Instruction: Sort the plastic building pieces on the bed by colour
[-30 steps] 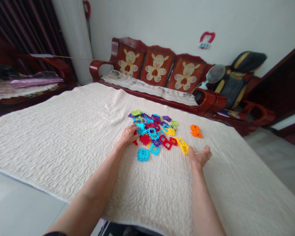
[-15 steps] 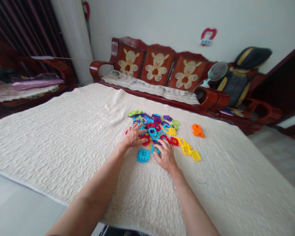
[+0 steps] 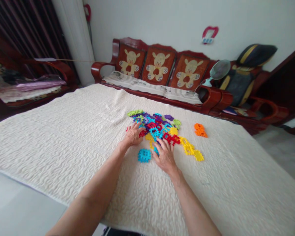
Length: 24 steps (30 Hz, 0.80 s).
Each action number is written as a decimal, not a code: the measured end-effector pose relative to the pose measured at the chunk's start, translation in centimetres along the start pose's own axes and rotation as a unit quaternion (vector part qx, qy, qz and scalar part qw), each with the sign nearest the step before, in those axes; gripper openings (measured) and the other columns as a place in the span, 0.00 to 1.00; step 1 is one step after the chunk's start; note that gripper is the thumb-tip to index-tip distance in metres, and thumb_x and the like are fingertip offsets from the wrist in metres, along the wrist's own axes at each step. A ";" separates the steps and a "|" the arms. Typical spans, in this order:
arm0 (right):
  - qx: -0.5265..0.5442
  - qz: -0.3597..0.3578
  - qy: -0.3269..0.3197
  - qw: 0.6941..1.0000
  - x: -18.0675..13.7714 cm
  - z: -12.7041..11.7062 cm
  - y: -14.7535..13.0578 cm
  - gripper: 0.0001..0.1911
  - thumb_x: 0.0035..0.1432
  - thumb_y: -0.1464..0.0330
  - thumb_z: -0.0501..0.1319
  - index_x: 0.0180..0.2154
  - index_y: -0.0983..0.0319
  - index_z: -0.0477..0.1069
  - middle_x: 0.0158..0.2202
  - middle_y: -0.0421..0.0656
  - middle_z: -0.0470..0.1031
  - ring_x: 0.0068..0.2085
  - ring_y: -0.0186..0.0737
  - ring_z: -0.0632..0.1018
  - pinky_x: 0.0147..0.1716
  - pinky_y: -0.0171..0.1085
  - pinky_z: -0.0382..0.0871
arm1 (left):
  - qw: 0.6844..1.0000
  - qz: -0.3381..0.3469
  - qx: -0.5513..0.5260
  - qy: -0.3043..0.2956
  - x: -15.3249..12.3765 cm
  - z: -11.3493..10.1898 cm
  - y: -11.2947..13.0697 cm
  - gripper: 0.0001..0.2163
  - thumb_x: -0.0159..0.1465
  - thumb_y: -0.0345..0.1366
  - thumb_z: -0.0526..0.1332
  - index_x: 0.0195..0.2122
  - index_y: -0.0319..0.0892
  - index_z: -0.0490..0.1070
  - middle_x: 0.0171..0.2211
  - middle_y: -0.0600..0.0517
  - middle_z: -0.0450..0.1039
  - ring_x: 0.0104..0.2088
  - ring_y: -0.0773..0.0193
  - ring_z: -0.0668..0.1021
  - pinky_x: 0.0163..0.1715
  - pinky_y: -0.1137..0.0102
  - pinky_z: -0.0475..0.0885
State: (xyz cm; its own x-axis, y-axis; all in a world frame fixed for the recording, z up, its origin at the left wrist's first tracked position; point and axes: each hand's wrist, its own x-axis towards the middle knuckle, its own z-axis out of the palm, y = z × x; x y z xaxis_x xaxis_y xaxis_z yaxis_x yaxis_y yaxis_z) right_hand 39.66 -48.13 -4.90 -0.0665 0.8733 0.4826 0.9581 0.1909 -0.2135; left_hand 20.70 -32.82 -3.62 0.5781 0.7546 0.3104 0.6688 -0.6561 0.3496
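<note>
A heap of flat plastic interlocking tiles (image 3: 159, 126) in red, blue, purple, green and yellow lies on a cream quilted cloth (image 3: 64, 131). My left hand (image 3: 133, 133) rests palm down on the heap's left edge, fingers spread over red and blue tiles. Palm down at the near edge lies my right hand (image 3: 164, 154), its fingertips on red and blue tiles. A lone blue tile (image 3: 144, 155) sits between my wrists. Yellow tiles (image 3: 192, 150) trail to the right. A small orange stack (image 3: 200, 130) lies apart, further right.
A dark wooden bench (image 3: 162, 75) with animal-print cushions runs behind the cloth. A small fan (image 3: 218, 70) and a dark bag (image 3: 245, 68) stand at its right end. Another wooden seat with folded fabric (image 3: 31, 87) stands left. Grey floor (image 3: 17, 209) shows at the near left.
My right hand swung in from the right of the yellow tiles, turned palm down and now lies on the heap's near edge. My left hand spread its fingers on the left side.
</note>
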 end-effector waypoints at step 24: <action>0.336 0.247 0.204 0.886 1.2 -1.3 1.6 0.25 0.64 0.50 0.53 0.46 0.62 0.74 0.44 0.51 0.82 0.47 0.48 0.80 0.50 0.45 0.74 | 0.968 -0.174 -0.113 0.141 1.2 -0.1 -4.0 0.16 0.65 0.33 0.56 0.49 0.43 0.79 0.50 0.44 0.79 0.52 0.49 0.80 0.58 0.53 0.73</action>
State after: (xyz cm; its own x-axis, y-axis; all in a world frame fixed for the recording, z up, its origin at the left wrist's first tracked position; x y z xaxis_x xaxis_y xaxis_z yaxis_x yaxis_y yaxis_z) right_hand 41.47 -47.38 -3.57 0.5524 0.7161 0.4267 0.4509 0.1739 -0.8755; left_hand 18.64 -29.32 -4.53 0.1644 0.9198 0.3563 0.6625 -0.3706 0.6510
